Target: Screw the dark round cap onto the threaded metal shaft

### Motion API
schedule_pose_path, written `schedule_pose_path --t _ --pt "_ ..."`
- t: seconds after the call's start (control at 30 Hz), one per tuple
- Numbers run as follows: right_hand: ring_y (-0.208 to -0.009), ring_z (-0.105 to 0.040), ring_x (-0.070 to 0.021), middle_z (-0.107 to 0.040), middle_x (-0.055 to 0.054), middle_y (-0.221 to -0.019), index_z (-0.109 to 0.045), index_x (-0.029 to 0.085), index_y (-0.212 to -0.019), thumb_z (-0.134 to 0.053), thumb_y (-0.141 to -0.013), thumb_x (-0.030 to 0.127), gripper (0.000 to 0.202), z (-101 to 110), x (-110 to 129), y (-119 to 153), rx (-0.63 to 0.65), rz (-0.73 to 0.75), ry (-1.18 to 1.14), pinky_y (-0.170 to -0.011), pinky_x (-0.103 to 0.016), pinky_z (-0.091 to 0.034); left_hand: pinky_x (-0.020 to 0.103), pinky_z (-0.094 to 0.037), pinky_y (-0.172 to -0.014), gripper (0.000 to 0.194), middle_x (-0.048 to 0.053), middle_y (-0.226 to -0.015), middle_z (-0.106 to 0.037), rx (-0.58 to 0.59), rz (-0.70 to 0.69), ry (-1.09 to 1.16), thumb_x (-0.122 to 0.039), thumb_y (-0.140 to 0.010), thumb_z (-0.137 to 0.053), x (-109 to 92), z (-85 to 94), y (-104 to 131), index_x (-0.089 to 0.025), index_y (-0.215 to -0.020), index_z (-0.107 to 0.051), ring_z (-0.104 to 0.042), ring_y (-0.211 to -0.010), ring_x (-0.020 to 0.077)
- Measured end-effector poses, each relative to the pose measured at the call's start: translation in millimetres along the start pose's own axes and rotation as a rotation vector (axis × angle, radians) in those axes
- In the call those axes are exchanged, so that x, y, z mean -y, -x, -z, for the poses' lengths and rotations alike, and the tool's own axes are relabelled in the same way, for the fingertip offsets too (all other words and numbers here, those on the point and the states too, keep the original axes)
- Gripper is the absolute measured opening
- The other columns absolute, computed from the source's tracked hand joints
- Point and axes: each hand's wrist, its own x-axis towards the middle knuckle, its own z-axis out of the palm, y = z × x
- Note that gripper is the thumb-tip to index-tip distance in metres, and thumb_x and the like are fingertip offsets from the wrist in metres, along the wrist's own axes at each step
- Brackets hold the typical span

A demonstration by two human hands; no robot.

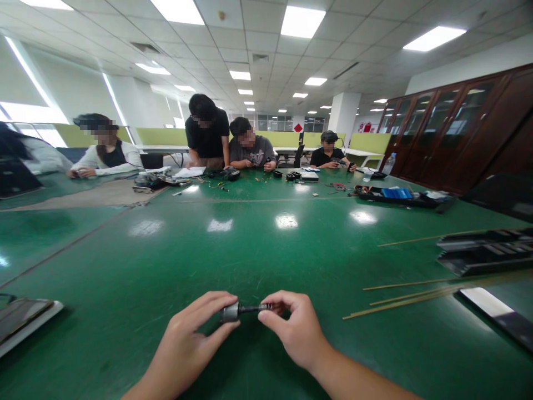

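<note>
Between my hands, low over the green table (pixel 250 244), lies a small metal part (pixel 230 313) with a wide grey cylinder at its left end and a thin dark shaft running right; its exact kind I cannot tell. My left hand (pixel 194 333) pinches the cylinder between thumb and fingers. At the other end, my right hand (pixel 293 328) grips the tip of the shaft, where a narrow ringed piece (pixel 265 307) shows partly behind the thumb. The part is held nearly level.
To the right are several thin brass-coloured rods (pixel 395 303), black channel-shaped housings (pixel 478 253) and a black-and-white flat object (pixel 495 311). A flat tray-like device (pixel 29 319) sits at left. Across the table are a black tray (pixel 375 194), electronic parts (pixel 154 180) and several people.
</note>
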Motion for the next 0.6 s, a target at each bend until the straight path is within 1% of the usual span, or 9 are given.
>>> schedule_pose_path --t 0.27,0.43,0.6 --pt "-0.07 -0.063 -0.017 -0.073 -0.003 -0.074 -0.079 0.018 -0.086 -0.075 -0.078 0.021 0.01 -0.1 -0.2 0.5 -0.004 0.005 -0.004 -0.069 -0.027 -0.048 0.027 -0.057 -0.094 0.035 0.003 -0.118 -0.069 0.017 0.001 -0.016 -0.032 -0.089 -0.072 2.4 -0.1 1.2 -0.029 -0.123 -0.064 -0.068 -0.107 0.0178" --pt "-0.069 -0.062 -0.0168 -0.073 -0.003 -0.073 -0.079 0.017 -0.086 -0.076 -0.077 0.021 0.01 -0.5 -2.4 -0.4 -0.023 0.003 -0.011 -0.068 -0.026 -0.047 0.029 -0.057 -0.093 0.036 0.004 -0.118 -0.069 0.005 -0.001 -0.014 -0.032 -0.089 -0.072 4.5 0.7 1.8 -0.028 -0.123 -0.064 -0.068 -0.107 0.0188" --pt "-0.069 -0.062 -0.017 -0.073 -0.003 -0.074 -0.079 0.017 -0.086 -0.076 -0.077 0.022 0.01 -0.6 -5.0 -1.1 -0.021 -0.002 -0.015 -0.068 -0.027 -0.047 0.029 -0.057 -0.094 0.037 0.004 -0.119 -0.068 0.004 -0.007 -0.019 -0.031 -0.088 -0.072 5.9 0.9 1.6 -0.029 -0.124 -0.063 -0.068 -0.107 0.0188"
